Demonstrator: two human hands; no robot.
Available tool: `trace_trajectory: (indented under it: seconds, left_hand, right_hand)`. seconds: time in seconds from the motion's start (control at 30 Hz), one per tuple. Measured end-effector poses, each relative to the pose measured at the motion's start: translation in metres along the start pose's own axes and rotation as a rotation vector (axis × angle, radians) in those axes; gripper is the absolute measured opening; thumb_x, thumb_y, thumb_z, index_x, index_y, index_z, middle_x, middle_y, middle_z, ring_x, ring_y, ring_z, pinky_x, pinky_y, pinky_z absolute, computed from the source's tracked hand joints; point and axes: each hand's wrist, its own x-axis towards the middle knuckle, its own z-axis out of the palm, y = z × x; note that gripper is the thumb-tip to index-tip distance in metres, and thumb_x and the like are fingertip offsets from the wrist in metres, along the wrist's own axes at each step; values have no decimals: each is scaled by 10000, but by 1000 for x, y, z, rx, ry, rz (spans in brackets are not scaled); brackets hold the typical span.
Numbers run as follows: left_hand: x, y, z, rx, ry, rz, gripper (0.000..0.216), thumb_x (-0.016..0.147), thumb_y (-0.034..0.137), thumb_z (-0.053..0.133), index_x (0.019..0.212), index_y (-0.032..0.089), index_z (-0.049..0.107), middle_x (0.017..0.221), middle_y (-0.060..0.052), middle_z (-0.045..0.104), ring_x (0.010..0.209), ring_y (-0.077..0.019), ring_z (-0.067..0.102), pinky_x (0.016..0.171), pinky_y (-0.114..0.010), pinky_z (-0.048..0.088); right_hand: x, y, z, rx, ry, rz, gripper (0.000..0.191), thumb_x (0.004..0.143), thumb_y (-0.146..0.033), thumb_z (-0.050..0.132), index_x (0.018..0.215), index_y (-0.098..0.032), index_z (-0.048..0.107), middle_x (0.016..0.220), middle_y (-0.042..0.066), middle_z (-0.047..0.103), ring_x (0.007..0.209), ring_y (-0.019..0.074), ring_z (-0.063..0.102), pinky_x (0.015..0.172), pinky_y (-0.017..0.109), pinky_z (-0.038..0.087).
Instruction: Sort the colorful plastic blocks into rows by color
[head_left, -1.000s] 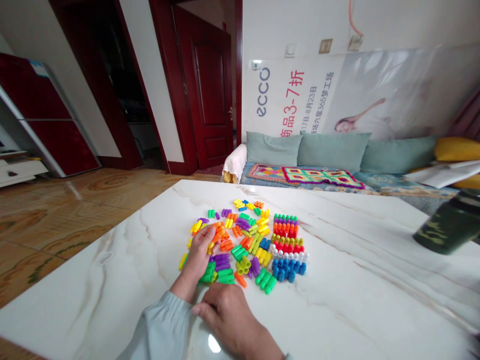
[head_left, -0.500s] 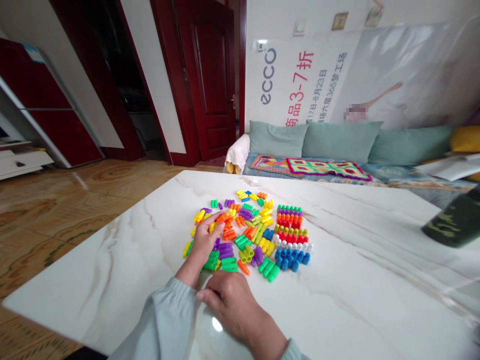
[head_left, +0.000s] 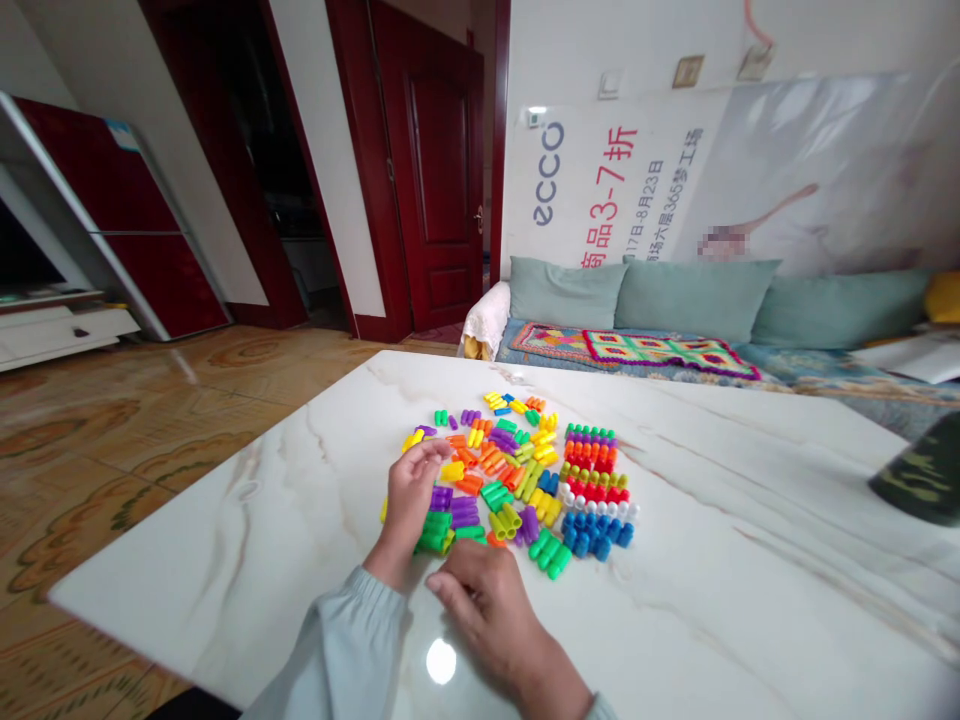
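Observation:
My left hand hovers over the left side of a spread of colourful plastic tube-shaped toy pieces. Its fingers are stretched forward with the thumb apart, and I see nothing held. Just right of its fingertips lies a yellow piece, beside orange pieces. Purple pieces and green ones lie close to the wrist. My right hand rests on the tabletop at the near edge of the spread, fingers curled under and thumb loose. On the right are rows of round-topped pieces, including white and blue ones.
The white marbled table carries the pieces. A dark camouflage-patterned cylinder stands at its right edge. Beyond the table is a sofa with green cushions and a crocheted cover. A red door is behind.
The view has shifted, moving the scene right and down. My left hand has drawn back from the orange pieces, and a yellow piece now shows beside its fingers. My right hand stays on the table.

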Motion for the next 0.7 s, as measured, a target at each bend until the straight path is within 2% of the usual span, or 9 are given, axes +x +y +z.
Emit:
trace_trajectory:
  seconds: [0.07,0.1,0.2,0.27,0.37,0.47,0.7]
  left_hand:
    - [-16,5,0,144,-42,87,117,781,192,624,832,188,730,859,-54,717,853,-210,658,831,-320,495]
    - [-27,9,0,239,-105,154,140,799,167,595,823,199,729,849,-53,712,842,-210,652,821,-327,493]
    - [-62,18,3,494,-411,405,245,832,108,526,937,219,717,939,-74,694,937,-230,617,856,-373,473]
    - [-82,23,4,608,-598,571,269,823,118,543,1025,216,691,1013,-96,674,999,-248,585,883,-409,451]
    - [-98,22,5,721,-816,783,160,849,197,563,959,215,678,955,-82,670,977,-234,568,895,-425,421]
    - [-100,15,5,787,-916,858,105,876,248,559,862,216,658,811,-44,649,896,-205,563,856,-404,411]
    - [-96,6,7,738,-880,777,126,872,177,528,820,175,643,844,-67,631,830,-190,551,757,-348,428]
  right_hand:
    - [0,1,-10,54,215,-33,388,978,-351,471,654,-170,587,628,-10,533,609,109,500,588,233,346]
    - [0,2,-15,76,332,-31,390,984,-338,454,665,-168,602,627,-7,533,607,113,505,590,238,356]
    - [-3,8,-30,163,649,33,435,1002,-344,401,676,-164,628,619,-3,546,554,108,484,547,241,362]
    - [-5,13,-38,228,835,91,476,1003,-400,382,677,-159,632,615,1,561,514,103,463,490,237,342]
    - [-5,18,-48,273,1057,164,541,981,-504,375,661,-148,626,613,18,581,494,111,481,438,238,320]
    - [-3,20,-56,295,1178,228,573,960,-559,365,669,-140,626,593,22,586,469,118,493,413,246,313]
    - [1,17,-63,343,1234,213,535,947,-578,360,829,-130,628,587,-11,562,424,97,457,397,228,317]
